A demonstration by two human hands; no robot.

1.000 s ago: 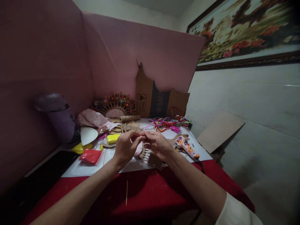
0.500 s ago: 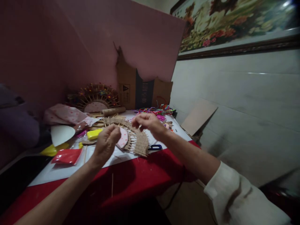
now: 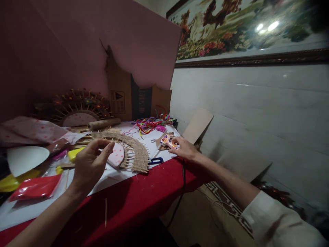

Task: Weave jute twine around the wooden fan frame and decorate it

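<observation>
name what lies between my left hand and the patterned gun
In the head view, going from left hand to gun: the spotted half-disc, the woven arc, white sheet, then a cardboard scrap. The blue-handled tool lies nearer the camera.

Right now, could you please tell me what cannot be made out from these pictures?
Head view throughout:
Whatever the left hand may pinch: too small between its fingers.
Left part of the white, pink-dotted, rounded pad: behind the left hand.
Grip of the white, flower-patterned glue gun: partly under the right hand.
Lettering on the brown cardboard sheet with a dark blue band: too small and dim.
Pale pink spotted cloth: cut off by the left edge.
</observation>
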